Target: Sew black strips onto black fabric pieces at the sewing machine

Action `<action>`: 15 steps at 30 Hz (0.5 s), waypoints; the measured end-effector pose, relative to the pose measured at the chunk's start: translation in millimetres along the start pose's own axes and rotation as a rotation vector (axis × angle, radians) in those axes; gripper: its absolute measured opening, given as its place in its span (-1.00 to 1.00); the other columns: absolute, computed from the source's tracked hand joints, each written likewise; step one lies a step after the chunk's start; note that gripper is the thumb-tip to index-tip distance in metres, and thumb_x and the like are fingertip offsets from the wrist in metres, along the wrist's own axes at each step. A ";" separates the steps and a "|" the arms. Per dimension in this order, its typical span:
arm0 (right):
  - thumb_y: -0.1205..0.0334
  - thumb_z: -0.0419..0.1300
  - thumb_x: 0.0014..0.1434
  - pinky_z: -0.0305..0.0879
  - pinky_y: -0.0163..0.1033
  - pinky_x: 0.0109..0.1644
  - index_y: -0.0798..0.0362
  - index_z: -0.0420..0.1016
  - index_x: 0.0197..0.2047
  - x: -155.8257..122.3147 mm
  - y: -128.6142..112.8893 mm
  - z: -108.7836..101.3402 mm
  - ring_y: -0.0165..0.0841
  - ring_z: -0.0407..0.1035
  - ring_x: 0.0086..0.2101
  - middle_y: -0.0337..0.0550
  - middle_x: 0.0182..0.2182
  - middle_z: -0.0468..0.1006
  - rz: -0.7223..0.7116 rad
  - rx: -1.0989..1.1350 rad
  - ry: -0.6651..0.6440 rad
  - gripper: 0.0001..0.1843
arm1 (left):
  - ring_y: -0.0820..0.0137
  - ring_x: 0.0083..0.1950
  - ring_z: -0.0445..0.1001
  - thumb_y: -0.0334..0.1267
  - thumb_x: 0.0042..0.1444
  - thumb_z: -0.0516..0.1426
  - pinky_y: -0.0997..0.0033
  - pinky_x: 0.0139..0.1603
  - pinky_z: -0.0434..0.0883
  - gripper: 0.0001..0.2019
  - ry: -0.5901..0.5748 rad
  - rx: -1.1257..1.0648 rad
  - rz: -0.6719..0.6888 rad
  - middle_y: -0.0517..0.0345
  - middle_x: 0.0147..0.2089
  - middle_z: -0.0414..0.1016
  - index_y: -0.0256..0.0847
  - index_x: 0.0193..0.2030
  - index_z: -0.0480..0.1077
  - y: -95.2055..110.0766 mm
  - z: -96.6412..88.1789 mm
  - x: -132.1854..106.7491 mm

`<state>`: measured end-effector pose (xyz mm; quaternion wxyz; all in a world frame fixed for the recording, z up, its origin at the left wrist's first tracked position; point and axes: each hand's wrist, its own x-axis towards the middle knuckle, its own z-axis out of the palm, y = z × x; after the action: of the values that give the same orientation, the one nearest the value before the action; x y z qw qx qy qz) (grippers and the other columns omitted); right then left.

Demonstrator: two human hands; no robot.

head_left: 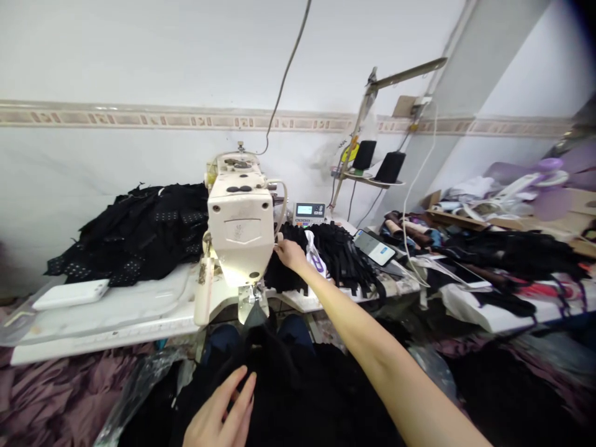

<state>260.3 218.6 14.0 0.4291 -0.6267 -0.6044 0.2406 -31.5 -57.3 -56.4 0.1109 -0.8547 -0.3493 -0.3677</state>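
A cream-coloured sewing machine [242, 226] stands ahead of me with its lamp lit over the needle area. Black fabric [298, 397] hangs from under its presser foot [255, 295] and spreads over my lap. My left hand [221, 410] is low in front, against this fabric, with its fingers stretched out and apart. Reaching forward, my right hand [291, 254] is at the right side of the machine head, its fingers closed together. Their tips are partly hidden by the machine, so what they hold cannot be made out.
A heap of black fabric [149, 230] and a white flat case [71, 294] lie left of the machine. Right of it are a control panel [310, 212], black straps [342, 254], a phone [374, 247] and a stand with black thread cones [390, 167]. A white cable [421, 171] hangs nearby.
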 end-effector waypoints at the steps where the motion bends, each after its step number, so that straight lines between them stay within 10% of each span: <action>1: 0.02 0.33 0.35 0.40 -0.18 -0.01 0.07 0.70 -0.27 2.1 -1.9 -5.1 -0.05 0.59 0.01 0.09 -0.14 0.75 -0.018 0.054 0.020 -0.70 | 0.36 0.02 0.73 -0.43 0.47 0.11 0.55 0.07 0.63 -0.64 -0.004 0.004 0.010 -0.07 0.18 0.67 -0.20 0.31 0.52 -1.2 -1.1 -2.0; 7: -0.41 0.33 0.15 0.40 -0.28 -0.26 0.02 0.66 -0.07 -7.9 -8.7 -53.6 -0.25 0.62 -0.21 -0.07 -0.18 0.73 -0.113 0.468 0.175 -0.36 | 0.32 0.05 0.71 -0.37 0.49 0.09 0.51 0.08 0.64 -0.67 -0.023 -0.125 0.010 -0.09 0.12 0.67 -0.22 0.28 0.53 -0.5 -5.7 7.3; 11: -0.16 0.65 -0.17 0.24 -0.33 -0.45 0.05 0.64 -0.19 -49.7 -16.0 -87.0 -0.43 0.42 -0.49 -0.19 -0.34 0.66 -0.103 0.590 0.147 -0.40 | 0.26 0.14 0.68 -0.44 0.44 0.13 0.45 0.13 0.64 -0.69 -0.009 -0.311 -0.037 -0.10 0.14 0.65 -0.21 0.23 0.56 11.6 1.4 21.9; 15: -0.01 0.58 0.06 0.13 -0.31 -0.52 0.07 0.70 -0.14 -121.8 -43.2 -111.7 -0.45 0.30 -0.57 -0.20 -0.41 0.66 -0.051 0.343 -0.147 -0.59 | 0.19 0.24 0.63 -0.44 0.43 0.15 0.38 0.12 0.67 -0.55 -0.006 -0.521 -0.161 -0.12 0.36 0.51 -0.09 0.39 0.45 34.6 6.7 43.3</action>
<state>309.4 69.4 80.9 0.4901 -0.5095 -0.6001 0.3743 16.7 -57.3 -28.2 -0.1433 -0.8249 -0.3101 -0.4503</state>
